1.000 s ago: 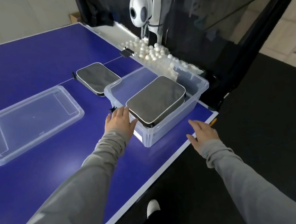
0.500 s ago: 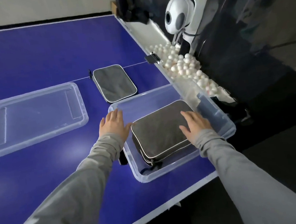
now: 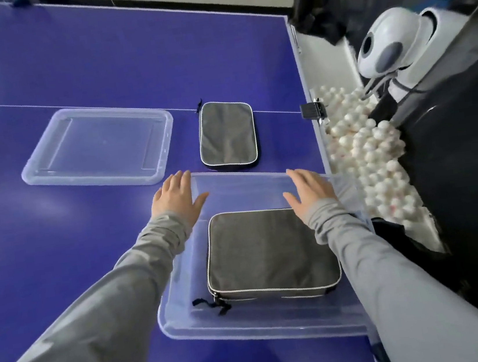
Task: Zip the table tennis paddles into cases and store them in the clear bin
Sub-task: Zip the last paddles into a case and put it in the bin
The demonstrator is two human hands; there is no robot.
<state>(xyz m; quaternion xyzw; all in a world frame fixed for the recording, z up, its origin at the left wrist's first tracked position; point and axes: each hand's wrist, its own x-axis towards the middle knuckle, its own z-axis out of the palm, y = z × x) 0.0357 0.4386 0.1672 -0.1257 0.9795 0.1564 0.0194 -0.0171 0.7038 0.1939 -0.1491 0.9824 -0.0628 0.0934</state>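
A blue table tennis table (image 3: pixel 93 54) with a thin white centre line fills most of the view, and a small black clamp (image 3: pixel 312 110) sits on its right edge where the line ends. Beside that edge a heap of white balls (image 3: pixel 371 157) lies in a trough, and a white ball machine (image 3: pixel 387 49) with a grey round opening stands above the heap

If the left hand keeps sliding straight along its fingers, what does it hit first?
Probably the clear plastic lid. The left hand, flat by the clear bin's far left corner, points up and slightly left toward the lid's near right edge. The grey zipped case lies further right.
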